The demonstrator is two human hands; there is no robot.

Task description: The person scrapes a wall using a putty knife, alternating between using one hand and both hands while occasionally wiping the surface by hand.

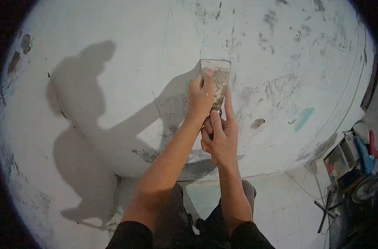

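Note:
A wide putty knife (221, 83) with a stained metal blade is held upright against the white wall (135, 25), its straight edge pointing up. My right hand (223, 135) is wrapped round its handle, with the index finger stretched along the blade's right side. My left hand (201, 97) grips the blade from the left, thumb lying on its face. Most of the handle is hidden behind my fingers. Dark scuffs and scraped patches mark the wall around the blade.
On the right, a cluttered shelf (340, 155) stands with blue and red items and a fan-like round object (367, 189). A black stand base (326, 212) is on the tiled floor (276, 199). My shadow (79, 103) falls across the wall at left.

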